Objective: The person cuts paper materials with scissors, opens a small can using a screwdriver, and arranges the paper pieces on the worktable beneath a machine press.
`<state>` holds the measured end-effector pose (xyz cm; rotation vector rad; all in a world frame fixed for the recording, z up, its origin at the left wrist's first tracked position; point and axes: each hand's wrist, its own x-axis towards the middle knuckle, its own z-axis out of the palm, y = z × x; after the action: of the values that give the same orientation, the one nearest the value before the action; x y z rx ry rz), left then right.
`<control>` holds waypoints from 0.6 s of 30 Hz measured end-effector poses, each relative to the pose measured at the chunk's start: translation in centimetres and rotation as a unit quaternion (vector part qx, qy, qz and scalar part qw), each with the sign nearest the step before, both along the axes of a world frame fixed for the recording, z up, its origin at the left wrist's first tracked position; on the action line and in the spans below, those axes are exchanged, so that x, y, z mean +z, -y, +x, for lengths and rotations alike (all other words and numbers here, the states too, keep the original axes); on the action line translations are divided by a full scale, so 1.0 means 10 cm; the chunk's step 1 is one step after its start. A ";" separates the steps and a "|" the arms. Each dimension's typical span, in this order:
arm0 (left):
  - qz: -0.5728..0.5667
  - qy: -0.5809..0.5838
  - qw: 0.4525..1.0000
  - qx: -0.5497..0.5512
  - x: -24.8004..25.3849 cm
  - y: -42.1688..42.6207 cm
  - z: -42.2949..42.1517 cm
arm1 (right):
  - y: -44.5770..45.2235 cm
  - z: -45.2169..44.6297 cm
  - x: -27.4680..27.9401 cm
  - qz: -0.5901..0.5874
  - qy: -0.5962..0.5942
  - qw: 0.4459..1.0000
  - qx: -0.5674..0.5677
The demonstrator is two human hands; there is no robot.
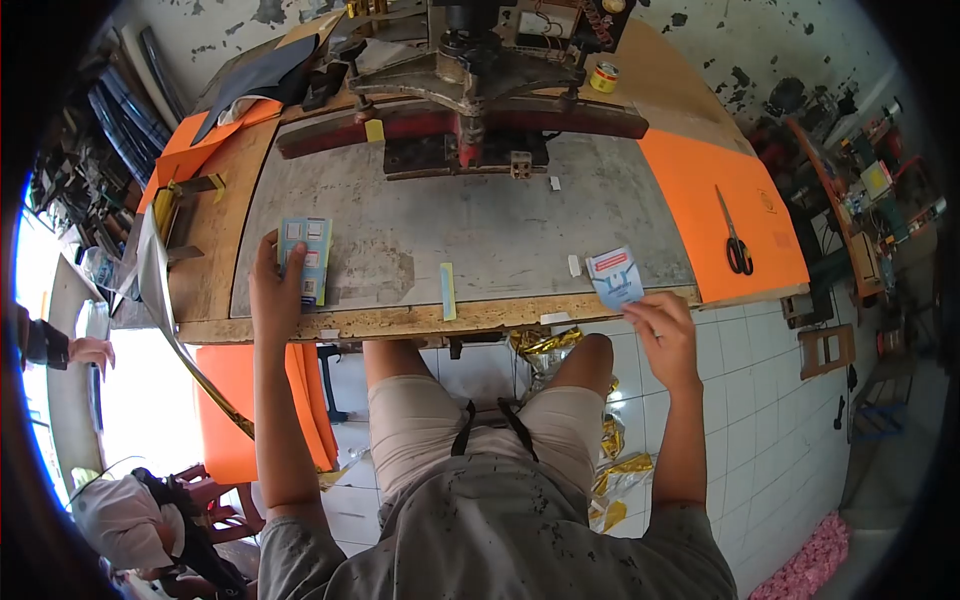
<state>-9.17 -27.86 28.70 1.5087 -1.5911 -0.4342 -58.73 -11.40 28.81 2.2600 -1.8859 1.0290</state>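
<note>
My left hand (277, 285) grips the left edge of a blue printed card (318, 262) at the table's front left. Its thumb lies on top; whether more cards lie beneath, I cannot tell. At the front right, my right hand (664, 328) pinches the lower corner of a smaller blue-and-white printed card (613, 277) with a red band, between thumb and fingers. A narrow blue-and-yellow strip (447, 291) lies between the hands, near the front edge of the grey metal table plate (500, 230).
A heavy press (465, 90) stands over the back of the table. Black-handled scissors (738, 245) lie on an orange sheet (700, 190) at the right. Small white scraps (574, 265) dot the plate. Gold foil (625, 470) litters the floor. Another person (130, 520) is at lower left.
</note>
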 end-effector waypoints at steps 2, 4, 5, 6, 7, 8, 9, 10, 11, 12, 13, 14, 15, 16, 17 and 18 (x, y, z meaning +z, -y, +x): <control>-0.016 0.051 0.998 0.020 0.02 0.01 -0.03 | -0.02 -0.02 0.01 -0.075 0.150 0.984 -0.055; -0.019 0.075 0.997 0.019 0.00 0.02 -0.08 | 0.05 0.01 0.04 -0.159 0.279 0.940 -0.113; -0.017 0.074 0.997 0.010 -0.01 0.03 -0.08 | 0.03 0.01 0.10 -0.134 0.359 0.915 -0.129; -0.016 0.073 0.997 0.002 -0.01 0.05 -0.08 | 0.06 0.05 0.19 -0.109 0.438 0.881 -0.142; -0.019 0.086 0.996 0.005 -0.01 0.06 -0.08 | 0.11 0.09 0.22 -0.116 0.462 0.868 -0.139; -0.021 0.099 0.995 0.010 -0.03 0.07 -0.08 | 0.12 0.10 0.22 -0.103 0.468 0.866 -0.141; -0.024 0.112 0.993 0.016 -0.04 0.08 -0.07 | 0.14 0.11 0.22 -0.090 0.474 0.864 -0.141; -0.032 0.071 0.997 -0.005 -0.07 0.10 -0.07 | 0.16 0.12 0.22 -0.076 0.480 0.863 -0.141; -0.039 0.031 0.998 -0.026 -0.12 0.11 -0.08 | 0.18 0.13 0.19 -0.079 0.472 0.868 -0.134; -0.046 -0.010 0.998 -0.046 -0.08 0.10 -0.12 | 0.21 0.16 0.15 -0.080 0.464 0.873 -0.127; -0.037 -0.009 0.999 -0.039 -0.04 0.07 -0.14 | 0.24 0.19 0.12 -0.082 0.456 0.878 -0.118; -0.026 -0.009 0.999 -0.031 0.01 0.03 -0.18 | 0.27 0.22 0.12 -0.065 0.469 0.875 -0.102; -0.015 -0.007 1.000 -0.023 0.08 -0.02 -0.23 | 0.29 0.26 0.14 -0.047 0.482 0.870 -0.087; -0.024 0.051 0.998 -0.008 0.12 -0.03 -0.26 | 0.32 0.31 0.15 -0.030 0.495 0.865 -0.072; -0.034 0.110 0.993 0.006 0.15 -0.02 -0.28 | 0.37 0.36 0.16 -0.018 0.503 0.862 -0.057; -0.044 0.167 0.985 0.020 0.17 -0.02 -0.29 | 0.41 0.41 0.16 -0.006 0.510 0.859 -0.044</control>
<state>-12.04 -27.68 30.39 1.6038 -1.8075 -0.0878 -54.67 -15.54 30.43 1.6532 -2.1448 2.5343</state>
